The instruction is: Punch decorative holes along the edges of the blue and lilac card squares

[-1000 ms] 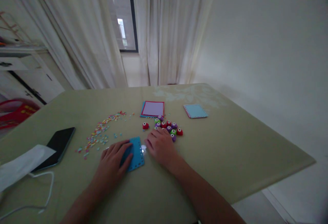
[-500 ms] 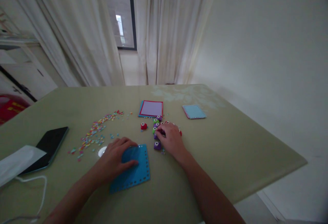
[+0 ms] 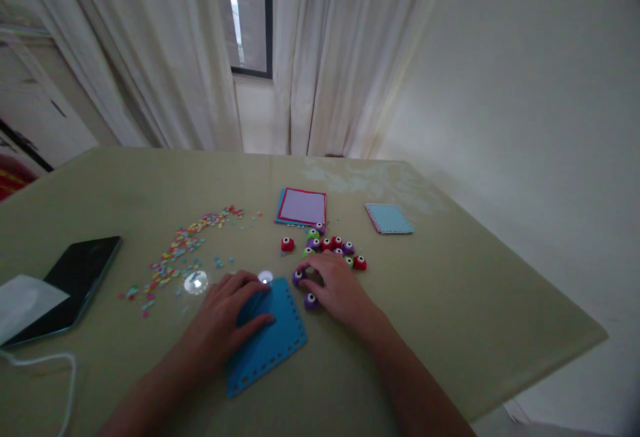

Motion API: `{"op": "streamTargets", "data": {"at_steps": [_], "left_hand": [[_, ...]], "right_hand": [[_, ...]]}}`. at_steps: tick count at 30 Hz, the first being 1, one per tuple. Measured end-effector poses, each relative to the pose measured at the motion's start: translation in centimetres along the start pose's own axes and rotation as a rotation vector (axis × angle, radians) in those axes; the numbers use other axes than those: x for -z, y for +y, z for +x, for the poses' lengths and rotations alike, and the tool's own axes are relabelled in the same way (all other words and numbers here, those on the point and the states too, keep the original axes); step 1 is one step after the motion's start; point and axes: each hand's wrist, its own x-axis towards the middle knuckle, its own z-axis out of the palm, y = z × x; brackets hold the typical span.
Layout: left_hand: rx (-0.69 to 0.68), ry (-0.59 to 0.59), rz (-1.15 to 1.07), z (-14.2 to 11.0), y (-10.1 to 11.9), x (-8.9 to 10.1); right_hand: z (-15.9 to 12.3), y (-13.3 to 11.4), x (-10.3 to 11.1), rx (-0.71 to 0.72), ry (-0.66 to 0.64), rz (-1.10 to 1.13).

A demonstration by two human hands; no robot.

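Observation:
My left hand [image 3: 227,317] lies flat with its fingers spread on a blue sheet [image 3: 273,347] that has holes punched along its edges. My right hand [image 3: 340,287] rests just right of the sheet. Its fingers are curled, with the tips around a small purple punch [image 3: 299,277]. A second purple punch [image 3: 311,301] sits under the thumb side of that hand. Behind the hand is a cluster of small red, green and purple punches [image 3: 334,247]. One red punch [image 3: 287,244] stands apart to the left.
A stack of coloured paper squares [image 3: 303,207] and a light blue card [image 3: 389,218] lie further back. Paper confetti [image 3: 183,250] is scattered to the left. A dark phone [image 3: 70,277], white paper [image 3: 20,298] and a cable [image 3: 50,361] are at far left. The table edge [image 3: 565,357] runs along the right.
My right hand went into the punch cluster and came back towards the blue sheet with purple punches. The blue sheet slid nearer under my left hand, and the view shifted.

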Motion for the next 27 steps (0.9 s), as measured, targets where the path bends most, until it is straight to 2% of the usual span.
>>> {"op": "streamTargets", "data": {"at_steps": [15,20,27], "left_hand": [[-0.012,-0.018,0.015,0.2,0.4,0.3],[-0.032,0.009,0.070,-0.1,0.6,0.0],[-0.051,0.029,0.118,-0.3,0.9,-0.2]], "right_hand": [[-0.1,-1.1,-1.8,0.043,0.028,0.060],[0.0,-1.0,-1.7,-0.004,0.082,0.034],[-0.1,-1.0,-1.6,-0.064,0.085,0.000]]}}
